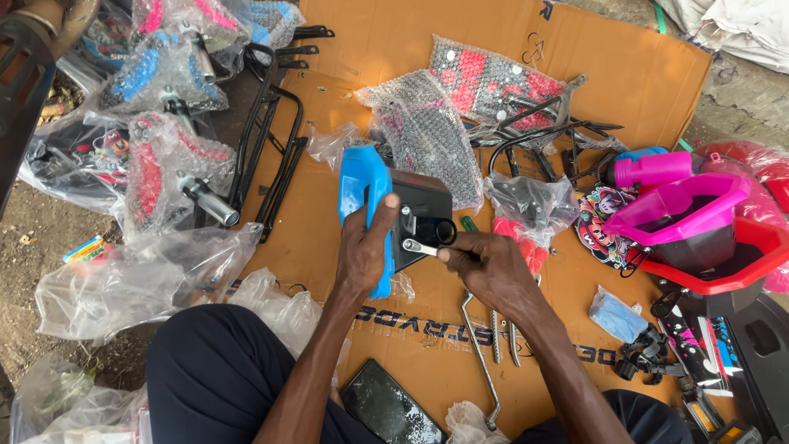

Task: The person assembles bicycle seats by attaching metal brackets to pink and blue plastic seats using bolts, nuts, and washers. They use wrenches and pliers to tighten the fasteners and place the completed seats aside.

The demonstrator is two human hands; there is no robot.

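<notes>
Head view shows me the left hand (364,251) wrapped around a blue plastic part (362,185), thumb on its front edge, holding it up against a black metal plate (423,215). The right hand (491,267) is closed on a small silver spanner (419,247). Its head sits on a bolt near the middle of the plate, just left of a round hole. Both parts are up off the brown cardboard sheet (386,37), in front of me, abt the centre of the pic

How I think this step goes well: keep the left hand still and tight so blue part & plate don't slip apart. Keep the spanner flat and fully on the bolt, or it could jump off and round the corners. Turn in short swings, bc the blue part is close on the left and blocks a big swing. I can't tell if the bolt is loose or tight yet

Near me on the cardboard lie long silver rods (481,353), just under the right wrist, and a dark phone (386,407) by my knee. A pink and red plastic seat (699,222) sits well apart at the right. Bubble-wrapped pieces (431,136) lie just behind the plate
</notes>
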